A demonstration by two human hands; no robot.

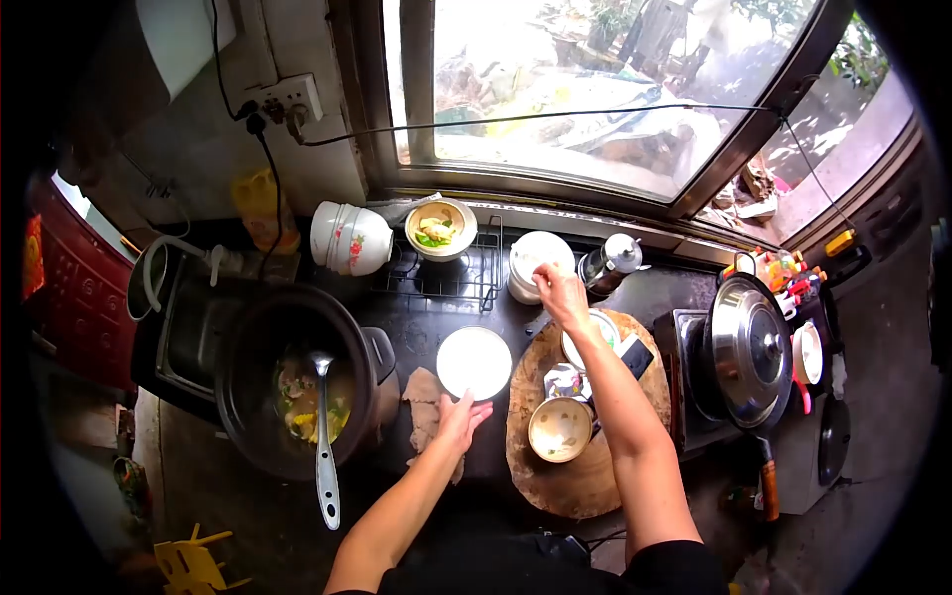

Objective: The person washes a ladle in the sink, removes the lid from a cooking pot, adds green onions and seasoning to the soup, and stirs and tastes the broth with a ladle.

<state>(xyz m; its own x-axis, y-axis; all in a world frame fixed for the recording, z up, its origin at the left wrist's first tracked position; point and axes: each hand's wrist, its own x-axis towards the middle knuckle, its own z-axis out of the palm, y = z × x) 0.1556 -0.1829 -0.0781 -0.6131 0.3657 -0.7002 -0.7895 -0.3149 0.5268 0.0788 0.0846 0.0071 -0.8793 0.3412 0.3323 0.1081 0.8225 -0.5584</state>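
Note:
My left hand (464, 418) is at the near rim of a round white disc, a lid or plate (474, 363), on the dark counter. Its fingers are stretched out, and the fingertips seem to touch the rim. My right hand (562, 296) reaches over a white jar (535, 253) near the window, fingers bent together at its near side. What they pinch, if anything, is too small to see. Under my right forearm lies a round wooden chopping board (540, 486) with a small bowl (560, 430), a patterned packet (566, 381) and a partly covered white dish (578, 347).
A large dark pot (233, 397) of soup, with a slotted ladle (326, 446), stands left beside a brown cloth (423, 416). Behind are a wire rack (466, 288), a food bowl (440, 230) and stacked bowls (350, 240). A lidded pan (751, 342) sits right.

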